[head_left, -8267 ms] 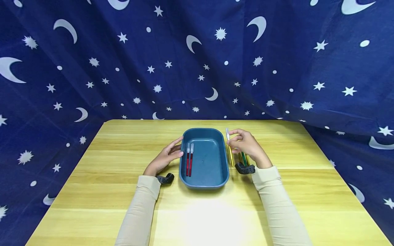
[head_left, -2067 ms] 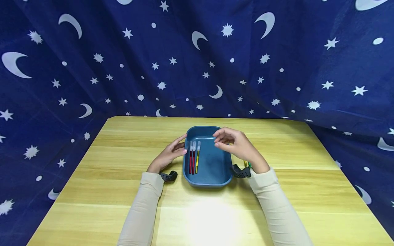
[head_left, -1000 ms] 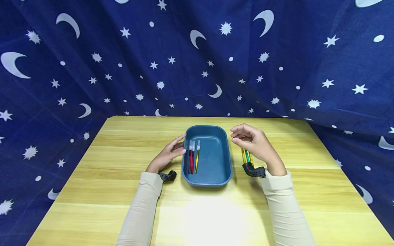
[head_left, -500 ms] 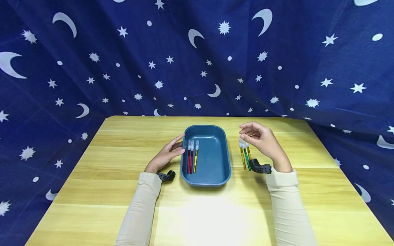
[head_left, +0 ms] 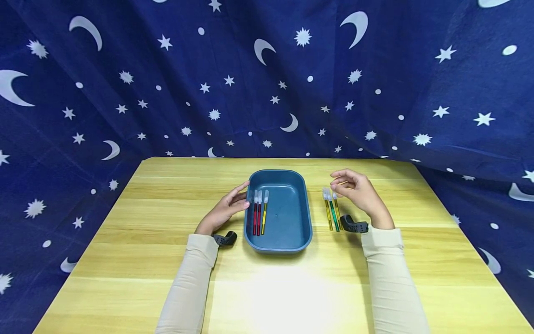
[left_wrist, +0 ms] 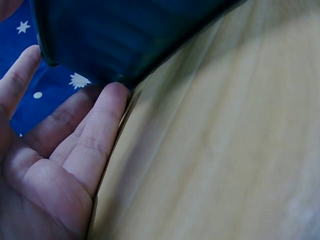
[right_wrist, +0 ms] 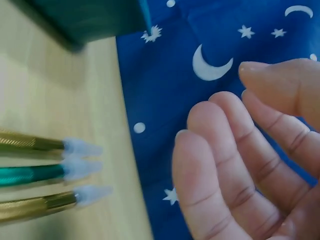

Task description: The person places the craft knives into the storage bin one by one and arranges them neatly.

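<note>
In the head view, a blue tray (head_left: 288, 248) holds two red craft knives (head_left: 257, 215) and one gold craft knife (head_left: 264, 220), side by side along its left, each with a clear cap. My left hand (head_left: 223, 211) touches the tray's left side with extended fingers; the left wrist view shows fingertips (left_wrist: 116, 95) against its outer wall. Right of the tray lie two more gold knives (head_left: 328, 218) and a green knife (head_left: 335, 218) between them. Over their capped ends hovers my right hand (head_left: 359, 190), fingers loosely bent and holding nothing. In the right wrist view the knives (right_wrist: 30, 175) are apart from the fingers.
The wooden table (head_left: 167, 195) carries the tray near its middle. Behind hangs a dark blue curtain (head_left: 233, 55) with moons and stars. A black wrist camera (head_left: 225, 239) sits at the left wrist, another camera (head_left: 353, 225) at the right, close beside the knives.
The gold knife my right hand pinched at first now lies in the tray beside the red ones. That hand has moved right, back over the remaining knives. My left hand has stayed at the tray.
</note>
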The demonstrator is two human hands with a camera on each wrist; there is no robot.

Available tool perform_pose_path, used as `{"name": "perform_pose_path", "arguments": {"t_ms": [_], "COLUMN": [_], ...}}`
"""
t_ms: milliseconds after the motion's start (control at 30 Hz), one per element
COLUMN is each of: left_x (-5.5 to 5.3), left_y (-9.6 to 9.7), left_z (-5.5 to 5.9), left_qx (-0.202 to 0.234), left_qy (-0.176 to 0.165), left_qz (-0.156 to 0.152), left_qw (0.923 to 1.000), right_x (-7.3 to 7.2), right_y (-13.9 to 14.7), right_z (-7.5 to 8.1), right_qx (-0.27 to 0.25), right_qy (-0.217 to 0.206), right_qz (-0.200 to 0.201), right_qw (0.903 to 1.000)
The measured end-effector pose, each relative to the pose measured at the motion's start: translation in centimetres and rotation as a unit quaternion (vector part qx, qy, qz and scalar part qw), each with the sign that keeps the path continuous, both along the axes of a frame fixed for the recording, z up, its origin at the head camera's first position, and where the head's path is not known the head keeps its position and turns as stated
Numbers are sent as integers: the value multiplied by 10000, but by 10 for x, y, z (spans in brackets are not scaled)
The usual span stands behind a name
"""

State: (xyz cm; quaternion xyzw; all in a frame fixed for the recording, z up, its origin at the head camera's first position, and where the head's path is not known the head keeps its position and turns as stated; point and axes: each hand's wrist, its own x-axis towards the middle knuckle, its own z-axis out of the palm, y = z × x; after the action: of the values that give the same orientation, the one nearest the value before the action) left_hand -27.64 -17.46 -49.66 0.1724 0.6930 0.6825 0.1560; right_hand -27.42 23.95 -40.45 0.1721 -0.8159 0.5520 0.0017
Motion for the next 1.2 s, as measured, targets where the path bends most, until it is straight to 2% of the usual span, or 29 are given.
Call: {"name": "perform_pose_path", "arguments": {"t_ms": [167,400,700,933,1200], "left_x": [1,1,-1,-1,0], "left_y": [0,0,-1,-1,-1], "left_z": [1,1,-2,-1,1], "left_qx": [29,-13,48,-15,-5], "left_qy": [-4,14,48,32,-7], "left_qz": [-6,-7,-57,-20,-3], "left_qw": [10000,10000,10000,10000,10000], "right_x": [-5,-10,-17,-18,-18], "right_y": [5,13,15,15,12], "right_z": [-10,-23,-38,-44,-46], "right_qx": [64,226,127,239,764], "right_qy": [-373,-708,-1144,-1410,-1684], "right_qz": [-58,-341,-607,-737,-907], "right_qw": [9993,9967,9915,9870,9786]}}
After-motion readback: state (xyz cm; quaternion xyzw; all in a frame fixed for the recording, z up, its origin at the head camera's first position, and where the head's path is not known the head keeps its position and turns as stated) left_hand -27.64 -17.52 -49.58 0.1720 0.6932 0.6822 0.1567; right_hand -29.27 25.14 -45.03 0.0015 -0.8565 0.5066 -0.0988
